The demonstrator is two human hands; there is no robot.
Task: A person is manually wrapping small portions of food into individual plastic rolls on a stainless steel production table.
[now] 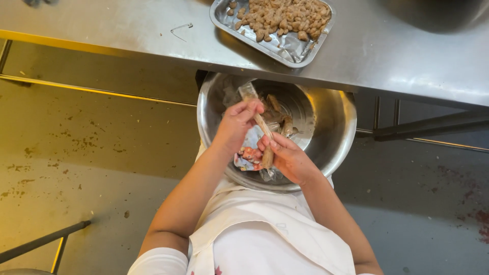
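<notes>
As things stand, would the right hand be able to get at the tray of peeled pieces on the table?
Probably not yet: the right hand grips a long strip, though the way to the tray looks open.

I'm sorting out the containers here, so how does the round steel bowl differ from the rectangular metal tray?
The round steel bowl is deep and sits below the table edge at the person's lap; the rectangular metal tray is shallow and lies on the steel table. The bowl holds torn wrappers; the tray holds brownish pieces. Both are shiny metal.
</notes>
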